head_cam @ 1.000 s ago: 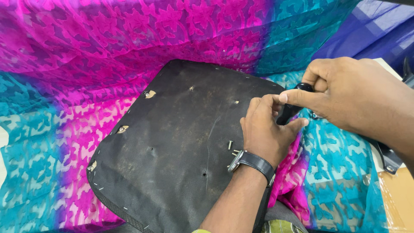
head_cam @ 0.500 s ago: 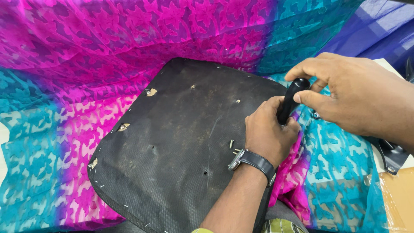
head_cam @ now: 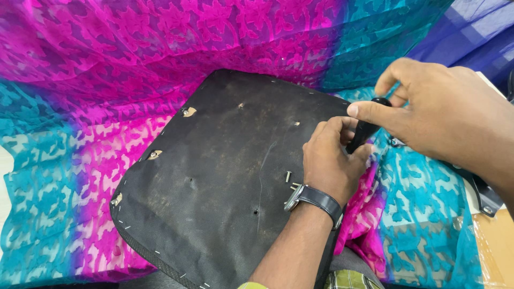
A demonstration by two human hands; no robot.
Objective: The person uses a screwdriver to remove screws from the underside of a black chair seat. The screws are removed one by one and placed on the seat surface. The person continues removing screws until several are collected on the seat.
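Nearest, at six o'clock: a forearm with a dark-strapped wristwatch (head_cam: 313, 199), leading up to the left hand (head_cam: 329, 160), fingers curled and pressed on the right edge of the black seat board (head_cam: 214, 176), close against the lower end of the black tool handle (head_cam: 365, 127). Just left of the wrist, a few small loose screws (head_cam: 289, 181) lying on the board.

At three o'clock of that: the right hand (head_cam: 444, 115), fingers closed narrow around the upper end of the handle, thumb and forefinger pinching it near the top. Compared with half a second back, raised and slid toward two o'clock, handle now tilted and gripped higher; left hand unmoved. By judgement, a re-grip mid-turn rather than a finished stroke, with the tip down at the board's edge and hidden behind the left hand.

Across the middle: the board itself, dusty, edged with staples, bearing metal fittings toward nine o'clock.

Beneath and beyond, to twelve o'clock: patterned magenta and teal fabric (head_cam: 160, 48) draped wide. At one o'clock, blue cloth (head_cam: 471, 32). At four o'clock, a bare brown bench corner (head_cam: 495, 241).
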